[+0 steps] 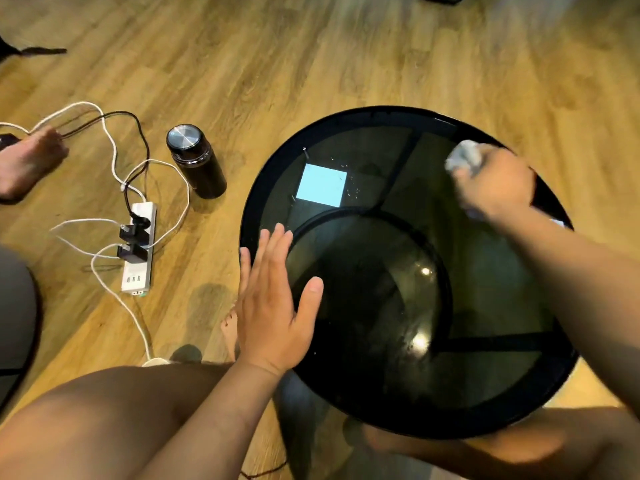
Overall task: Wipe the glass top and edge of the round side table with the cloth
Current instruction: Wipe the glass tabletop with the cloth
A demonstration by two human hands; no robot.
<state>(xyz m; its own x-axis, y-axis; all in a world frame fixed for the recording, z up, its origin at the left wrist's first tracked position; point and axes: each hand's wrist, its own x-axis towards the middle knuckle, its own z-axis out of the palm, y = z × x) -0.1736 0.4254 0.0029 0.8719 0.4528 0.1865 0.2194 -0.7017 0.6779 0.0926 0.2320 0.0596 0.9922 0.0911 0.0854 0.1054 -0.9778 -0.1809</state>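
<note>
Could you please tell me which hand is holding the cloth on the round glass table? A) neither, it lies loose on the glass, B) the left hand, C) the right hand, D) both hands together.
C: the right hand grips the bunched cloth at the table's far right rim, while the left hand is open and empty.
</note>
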